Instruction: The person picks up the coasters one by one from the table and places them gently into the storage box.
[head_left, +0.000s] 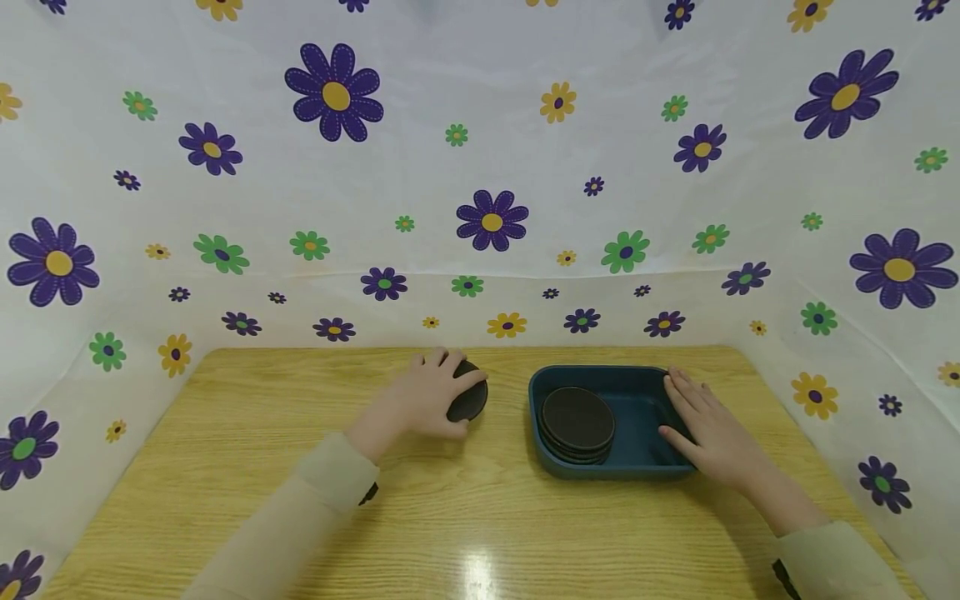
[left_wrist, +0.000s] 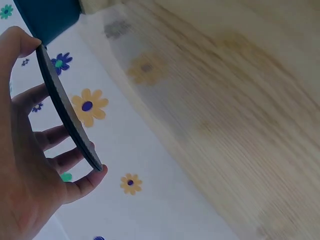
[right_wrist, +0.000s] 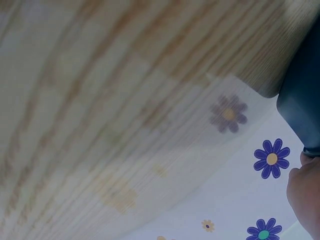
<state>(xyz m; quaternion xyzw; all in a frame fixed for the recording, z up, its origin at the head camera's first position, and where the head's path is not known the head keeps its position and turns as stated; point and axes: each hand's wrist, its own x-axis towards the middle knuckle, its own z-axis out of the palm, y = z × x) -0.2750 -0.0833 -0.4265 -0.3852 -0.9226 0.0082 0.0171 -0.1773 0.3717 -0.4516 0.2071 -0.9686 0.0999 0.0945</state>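
Observation:
My left hand [head_left: 427, 400] holds a round black coaster [head_left: 468, 393] by its edge, above the table left of the blue bin. In the left wrist view the coaster [left_wrist: 70, 112] is tilted on edge, with the thumb at one end and the fingertips along its rim and at the other end. The dark blue rectangular bin [head_left: 645, 472] has a stack of several similar black coasters [head_left: 577, 419] in its left part. On the bin's right rim rests my right hand [head_left: 708, 433], its fingers mostly straight. Only part of that hand [right_wrist: 306, 192] appears in the right wrist view, against the bin.
A light wooden table [head_left: 480, 517] lies under everything. White cloth with purple, yellow and green flowers [head_left: 480, 167] rises behind the table's back edge and along both sides. The bin stands right of centre, near the back edge.

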